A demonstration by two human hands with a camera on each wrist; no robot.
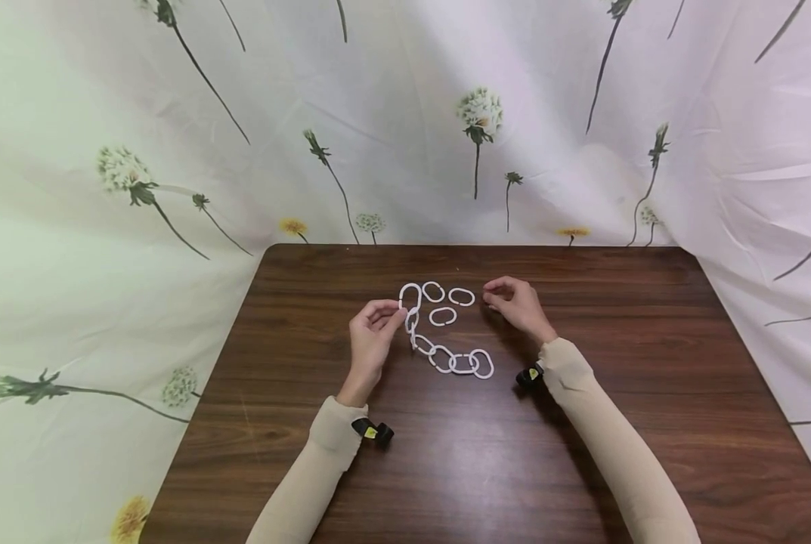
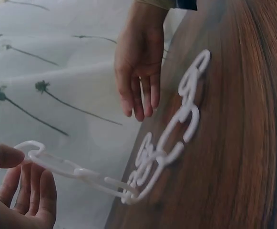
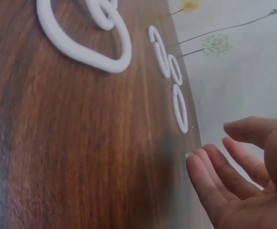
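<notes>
A chain of white oval plastic rings (image 1: 446, 357) lies in a curve mid-table on the dark wooden table (image 1: 446, 468). My left hand (image 1: 397, 311) pinches the chain's far end ring (image 1: 410, 296) between thumb and fingers, and in the left wrist view that ring (image 2: 33, 149) is lifted off the wood. Three loose rings (image 1: 442, 316) lie just beyond, also seen edge-on as loose rings (image 3: 179, 107) in the right wrist view. My right hand (image 1: 496, 295) hovers beside the rightmost loose ring (image 1: 462, 297). Its fingers (image 3: 210, 179) are relaxed and hold nothing.
A white cloth printed with dandelions (image 1: 405, 136) hangs behind the table and drapes down both sides. The table's far edge (image 1: 473, 245) runs a short way beyond the rings. Bare wood stretches in front of the hands and to either side.
</notes>
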